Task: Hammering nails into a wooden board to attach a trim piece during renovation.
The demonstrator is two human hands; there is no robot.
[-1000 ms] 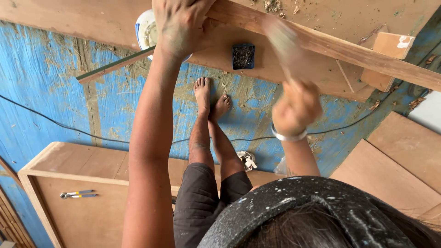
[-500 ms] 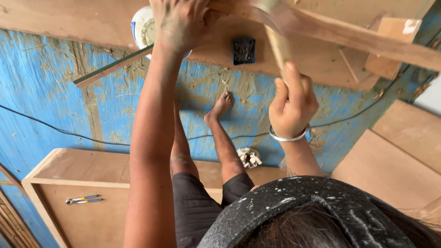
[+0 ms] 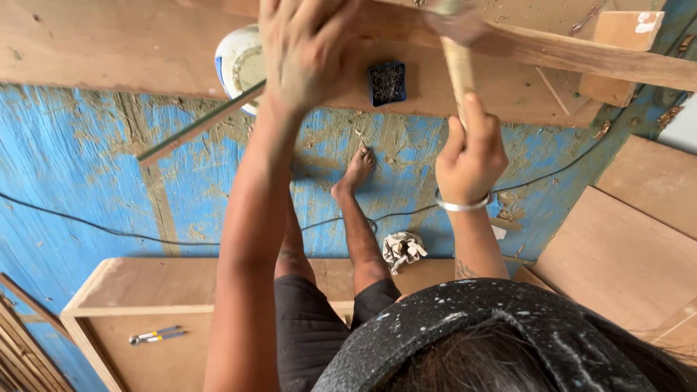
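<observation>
Right hand (image 3: 470, 156) is gripping a wooden hammer handle (image 3: 459, 69); left hand (image 3: 305, 51) is pressing flat, fingers spread, on the wooden strip (image 3: 552, 51).

Hammer head is blurring just beside the left hand's fingers, so a glancing blow is risking a struck finger or a slipped strip. Room is narrowing: the strip's edge is overhanging the plywood tabletop (image 3: 94, 51), with the blue nail box (image 3: 386, 83) and white tub (image 3: 236, 62) crowding close behind.

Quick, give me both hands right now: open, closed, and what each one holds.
Left hand: open, fingers spread, pressed flat on the wooden strip.
Right hand: closed around the wooden handle of a hammer, its head blurred.
</observation>
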